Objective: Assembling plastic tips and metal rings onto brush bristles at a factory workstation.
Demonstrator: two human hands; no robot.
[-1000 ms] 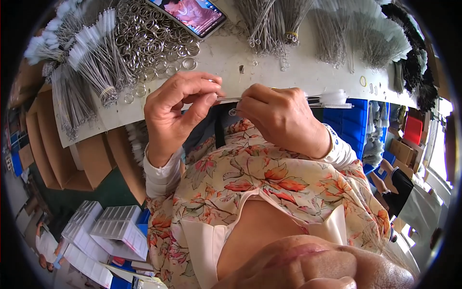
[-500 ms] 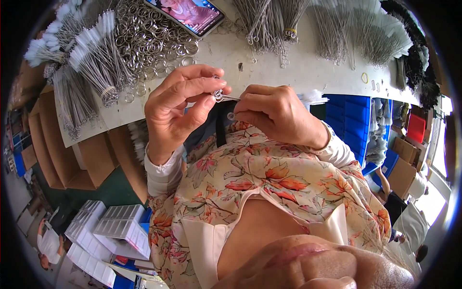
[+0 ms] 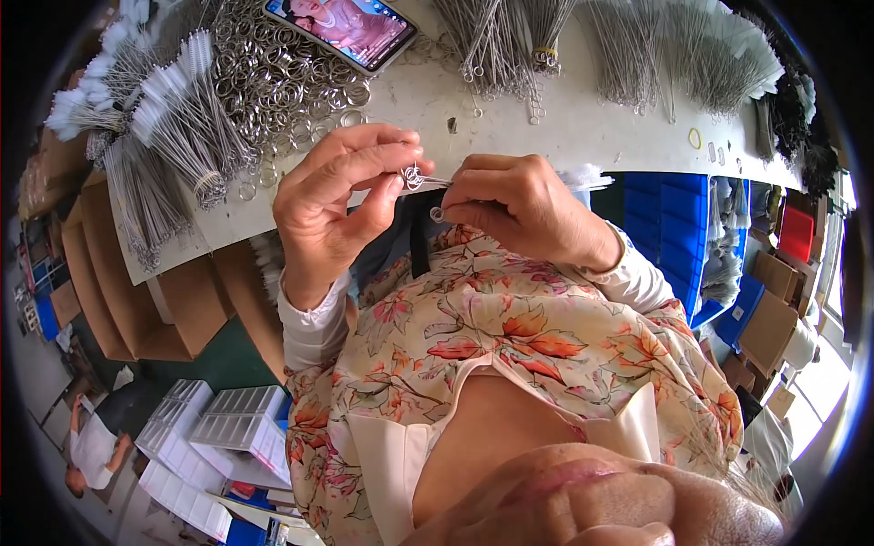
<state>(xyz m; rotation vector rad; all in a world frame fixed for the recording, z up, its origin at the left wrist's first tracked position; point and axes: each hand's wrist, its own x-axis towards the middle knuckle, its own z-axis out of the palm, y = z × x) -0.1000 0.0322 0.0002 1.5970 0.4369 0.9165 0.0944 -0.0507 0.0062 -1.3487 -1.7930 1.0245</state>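
Close to the table's near edge, my left hand (image 3: 339,207) has its thumb and forefinger around a cluster of looped wire ends (image 3: 412,177). A metal ring may be among the loops, but they are too small to tell apart. My right hand (image 3: 533,209) is closed on the wire stems of several thin brushes, whose white bristles (image 3: 583,177) stick out beyond it to the right. One more wire loop (image 3: 437,215) peeks out below the right fingers. Most of the stems are hidden inside that hand.
Split rings (image 3: 282,82) lie heaped beside a lit phone (image 3: 355,32) on the white table (image 3: 492,141). Bundles of wire brushes (image 3: 177,127) stand left, with more brushes (image 3: 628,64) far right. Blue bins (image 3: 669,227) and cardboard boxes (image 3: 137,300) flank me. A person (image 3: 94,446) is at far left.
Both hands keep nearly the same pose, the right one having shifted slightly left. The looped ends have turned a little between my fingers. The whole view has tilted slightly.
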